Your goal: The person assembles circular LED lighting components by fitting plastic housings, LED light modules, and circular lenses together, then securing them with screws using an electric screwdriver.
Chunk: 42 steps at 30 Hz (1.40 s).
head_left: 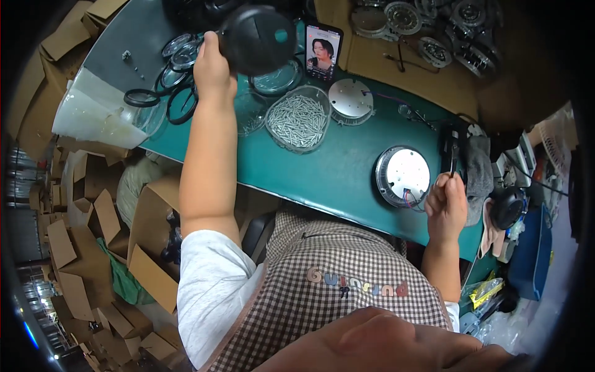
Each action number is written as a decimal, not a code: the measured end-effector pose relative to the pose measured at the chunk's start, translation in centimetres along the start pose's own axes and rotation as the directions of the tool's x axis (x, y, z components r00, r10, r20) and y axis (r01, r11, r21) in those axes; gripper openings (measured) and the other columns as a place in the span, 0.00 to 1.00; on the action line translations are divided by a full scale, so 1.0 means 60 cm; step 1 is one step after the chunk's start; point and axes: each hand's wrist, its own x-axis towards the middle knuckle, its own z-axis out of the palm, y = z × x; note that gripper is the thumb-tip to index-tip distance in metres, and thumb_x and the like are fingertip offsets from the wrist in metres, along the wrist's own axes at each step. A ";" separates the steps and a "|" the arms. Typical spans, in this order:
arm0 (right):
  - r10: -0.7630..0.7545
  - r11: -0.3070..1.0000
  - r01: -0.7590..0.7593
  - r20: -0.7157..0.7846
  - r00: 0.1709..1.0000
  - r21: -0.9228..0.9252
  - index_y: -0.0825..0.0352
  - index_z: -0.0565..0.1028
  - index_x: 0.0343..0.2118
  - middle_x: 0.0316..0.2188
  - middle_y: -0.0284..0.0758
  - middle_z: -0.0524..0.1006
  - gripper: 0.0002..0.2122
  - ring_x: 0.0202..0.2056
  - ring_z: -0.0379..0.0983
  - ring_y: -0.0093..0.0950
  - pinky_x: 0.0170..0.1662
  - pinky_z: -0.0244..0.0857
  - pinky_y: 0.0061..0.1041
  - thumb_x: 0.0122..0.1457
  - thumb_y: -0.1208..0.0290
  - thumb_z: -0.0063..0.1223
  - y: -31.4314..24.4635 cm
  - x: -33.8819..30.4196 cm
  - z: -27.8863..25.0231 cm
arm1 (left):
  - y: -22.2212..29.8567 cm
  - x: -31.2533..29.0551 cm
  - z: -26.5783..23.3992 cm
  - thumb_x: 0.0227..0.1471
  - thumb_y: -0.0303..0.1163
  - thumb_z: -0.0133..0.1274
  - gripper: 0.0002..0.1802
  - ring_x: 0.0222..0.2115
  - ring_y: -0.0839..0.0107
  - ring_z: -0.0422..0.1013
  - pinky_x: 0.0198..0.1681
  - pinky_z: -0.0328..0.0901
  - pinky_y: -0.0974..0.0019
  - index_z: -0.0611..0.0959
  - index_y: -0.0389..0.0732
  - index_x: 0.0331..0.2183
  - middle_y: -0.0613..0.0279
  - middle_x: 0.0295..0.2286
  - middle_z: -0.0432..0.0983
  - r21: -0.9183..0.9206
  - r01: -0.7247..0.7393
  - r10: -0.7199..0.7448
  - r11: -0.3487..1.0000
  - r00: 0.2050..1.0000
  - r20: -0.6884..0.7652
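Observation:
Out over the far side of the bench, my left hand (214, 68) grips the edge of a round black plastic housing (257, 43), which is slightly blurred and has a hole near one side. My right hand (446, 201) is closed at the bench's right, its fingers pinching the near end of a slim dark tool (454, 158) with a shiny strip; its exact kind is unclear. Just left of that hand lies a round lamp-like unit (403, 175) with a silver plate, black rim and thin red and blue wires. A clear tray of screws (299, 119) sits mid-bench.
A second silver disc (351, 99) with wires lies beyond the screws, near a propped phone (322, 51). Black rings (141, 97) and clear rings lie at the left. A cardboard box (396, 74) of round metallic parts stands at the back right; a grey cloth (479, 173) hangs right.

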 end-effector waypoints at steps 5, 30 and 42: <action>0.005 1.000 -0.006 0.041 0.999 0.011 0.68 0.73 0.42 0.22 0.24 0.64 0.11 0.19 0.56 0.15 0.22 0.55 0.18 0.69 0.64 0.43 0.012 0.007 0.018 | 0.023 -0.175 0.013 0.63 0.59 0.43 0.33 0.41 0.73 0.73 0.46 0.69 0.68 0.76 0.36 0.47 0.60 0.40 0.77 0.272 0.215 -0.293 0.938 0.911 0.290; -0.014 0.984 0.050 0.205 0.979 -0.171 0.66 0.81 0.38 0.27 0.29 0.79 0.08 0.27 0.72 0.16 0.29 0.64 0.14 0.59 0.69 0.61 0.051 0.005 0.015 | -0.041 -0.382 0.145 0.54 0.57 0.56 0.41 0.55 0.58 0.68 0.60 0.65 0.54 0.68 0.34 0.57 0.49 0.53 0.71 -0.163 0.658 -0.493 0.735 0.684 0.537; 0.161 0.979 -0.147 0.093 0.983 -0.138 0.72 0.77 0.48 0.42 0.40 0.80 0.15 0.42 0.78 0.32 0.47 0.73 0.34 0.57 0.76 0.58 0.077 0.013 -0.009 | -0.104 -0.427 0.129 0.58 0.46 0.58 0.17 0.38 0.75 0.74 0.42 0.71 0.69 0.76 0.44 0.40 0.67 0.38 0.77 -0.190 0.806 -0.656 0.561 0.572 0.491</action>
